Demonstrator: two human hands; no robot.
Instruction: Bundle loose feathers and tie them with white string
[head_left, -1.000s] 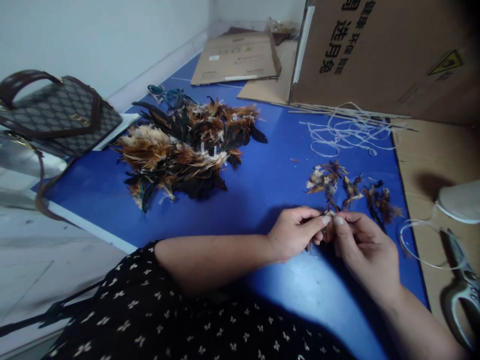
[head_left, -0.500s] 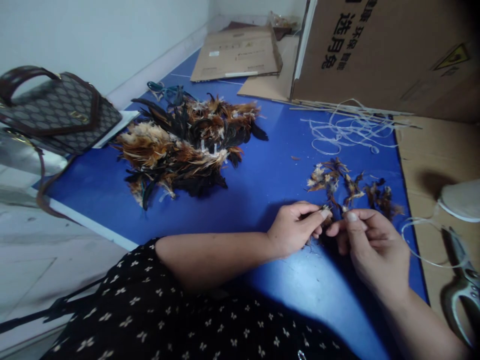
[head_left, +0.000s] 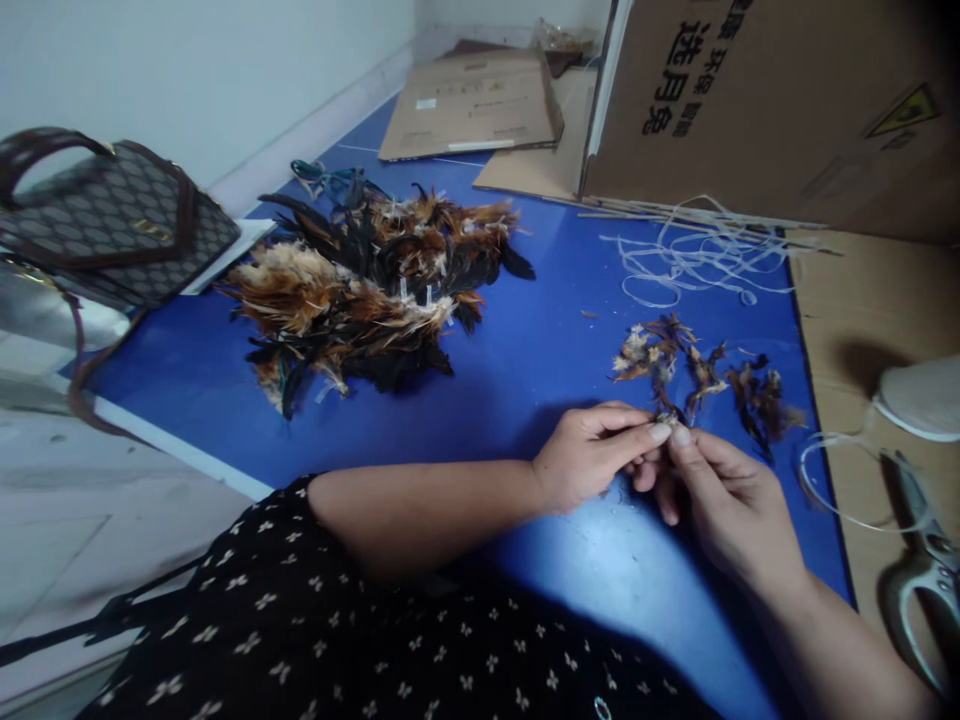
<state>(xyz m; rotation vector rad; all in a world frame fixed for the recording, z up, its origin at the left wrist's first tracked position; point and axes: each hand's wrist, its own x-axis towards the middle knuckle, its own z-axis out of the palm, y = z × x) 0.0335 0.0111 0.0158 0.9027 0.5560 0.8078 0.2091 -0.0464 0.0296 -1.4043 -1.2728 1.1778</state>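
Observation:
Small brown feathers (head_left: 664, 420) are pinched between the thumb and fingers of my left hand (head_left: 600, 452). My right hand (head_left: 724, 490) meets it from the right, its thumb and fingertip closed at the same feathers, the two thumb tips nearly touching. Just beyond my hands lie loose little feather clumps (head_left: 705, 375), brown, cream and black. A large heap of feather bunches (head_left: 367, 290), orange-brown, cream and glossy black, spreads over the blue table top (head_left: 540, 350) to the left. My fingers hide most of what they hold.
Tangled white string (head_left: 697, 255) lies at the back right. Scissors (head_left: 922, 570) and a pale cup-like object (head_left: 922, 398) rest on cardboard at the right. A big cardboard box (head_left: 780, 110) stands behind, flat cardboard (head_left: 472, 105) beside it. A patterned handbag (head_left: 127, 225) sits at the left.
My right hand has moved left, bringing its fingertips up against those of my left hand. My left hand stays almost in place, and the feather heap has not moved.

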